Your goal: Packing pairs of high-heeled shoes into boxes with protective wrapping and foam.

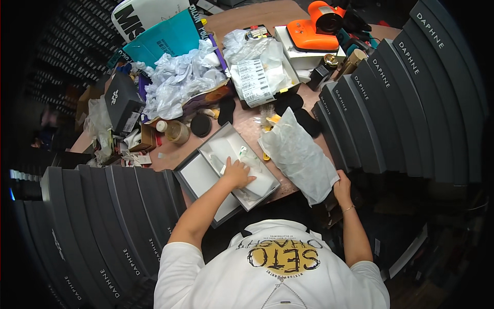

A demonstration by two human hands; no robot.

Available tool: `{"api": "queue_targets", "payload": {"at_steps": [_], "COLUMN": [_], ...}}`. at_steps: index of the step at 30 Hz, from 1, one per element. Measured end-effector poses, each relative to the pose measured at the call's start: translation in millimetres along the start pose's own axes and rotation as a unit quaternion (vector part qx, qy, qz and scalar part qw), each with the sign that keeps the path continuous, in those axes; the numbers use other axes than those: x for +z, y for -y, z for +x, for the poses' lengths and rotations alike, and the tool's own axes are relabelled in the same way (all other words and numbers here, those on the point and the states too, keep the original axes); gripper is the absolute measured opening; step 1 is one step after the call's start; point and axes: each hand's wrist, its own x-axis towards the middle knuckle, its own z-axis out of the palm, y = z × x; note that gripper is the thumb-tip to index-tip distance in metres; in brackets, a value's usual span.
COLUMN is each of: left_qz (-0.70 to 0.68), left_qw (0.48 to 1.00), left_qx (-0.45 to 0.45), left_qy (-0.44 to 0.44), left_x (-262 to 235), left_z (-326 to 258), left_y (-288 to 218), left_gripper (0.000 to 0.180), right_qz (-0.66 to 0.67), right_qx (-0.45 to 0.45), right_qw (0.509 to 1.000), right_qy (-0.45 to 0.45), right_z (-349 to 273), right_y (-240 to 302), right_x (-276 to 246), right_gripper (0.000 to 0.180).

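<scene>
My left hand (238, 174) reaches into a grey shoebox (268, 191) near the table's front edge. Its fingers are spread over a white-wrapped item (260, 180) with a small green mark; what lies inside the wrapping is hidden. A second grey box part (197, 177), with a white inside, sits under and to the left of that box. To the right, my right hand (342, 188) pinches the lower right corner of a white, crinkled bag (297, 154). This bag slants across the table and bulges slightly; its contents cannot be seen.
Stacked dark grey shoeboxes rise at left (123, 211) and right (391, 103). Crumpled white paper (180, 77), a label sheet (252, 80) and an orange tape dispenser (311, 33) stand at the back. A bottle (175, 132) and a round black tin (200, 125) sit behind the open box.
</scene>
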Motion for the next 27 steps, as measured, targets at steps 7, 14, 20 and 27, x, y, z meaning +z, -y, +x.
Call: {"api": "queue_targets", "payload": {"at_steps": [7, 14, 20, 27], "left_qz": [-0.339, -0.958, -0.918, -0.552], "left_qw": [0.9, 0.274, 0.323, 0.759], "left_qx": [-0.004, -0.069, 0.186, 0.096], "left_qy": [-0.276, 0.043, -0.137, -0.331], "left_x": [-20, -83, -63, -55], "left_z": [-2, -60, -62, -106], "left_y": [-3, -68, -84, -26], "left_gripper": [0.045, 0.047, 0.062, 0.087], "right_qz": [0.136, 0.204, 0.2, 0.56], "right_qx": [-0.137, -0.273, -0.178, 0.067], "right_qw": [0.981, 0.923, 0.676, 0.742], "right_qy": [0.024, 0.179, 0.687, 0.361], "right_z": [51, 52, -31, -3], "right_y": [152, 329, 305, 221], "right_x": [-33, -52, -22, -54], "right_gripper": [0.022, 0.024, 0.02, 0.1]}}
